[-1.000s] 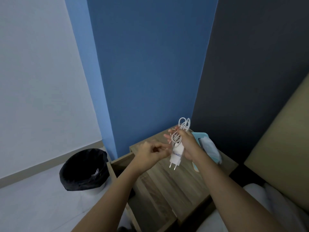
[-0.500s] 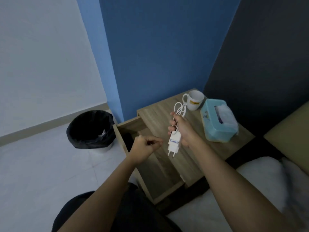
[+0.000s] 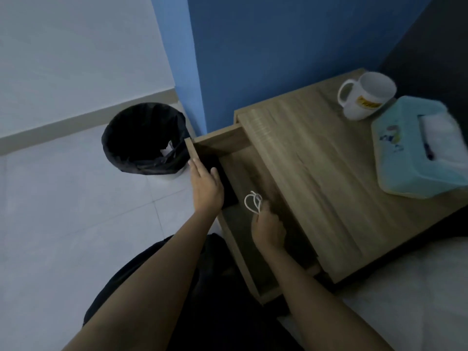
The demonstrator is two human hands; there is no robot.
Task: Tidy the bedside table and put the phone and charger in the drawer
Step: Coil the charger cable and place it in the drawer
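Note:
The wooden bedside table (image 3: 316,153) has its drawer (image 3: 215,138) pulled out to the left. My right hand (image 3: 269,230) is down inside the drawer, closed around the white charger; only loops of its cable (image 3: 253,201) stick out above my fingers, and the plug is hidden. My left hand (image 3: 205,188) rests flat on the drawer's front edge, fingers together, with the thumb over a dark flat thing (image 3: 226,183) lying in the drawer that looks like the phone.
A white mug (image 3: 366,96) and a teal tissue box (image 3: 415,148) stand at the back right of the table top. A bin with a black liner (image 3: 144,138) sits on the floor left of the drawer. A white bed (image 3: 410,295) borders the table on the right.
My right hand has come down from above the table top into the drawer with the charger. My left hand has opened and moved onto the drawer's front edge. The view tipped downward.

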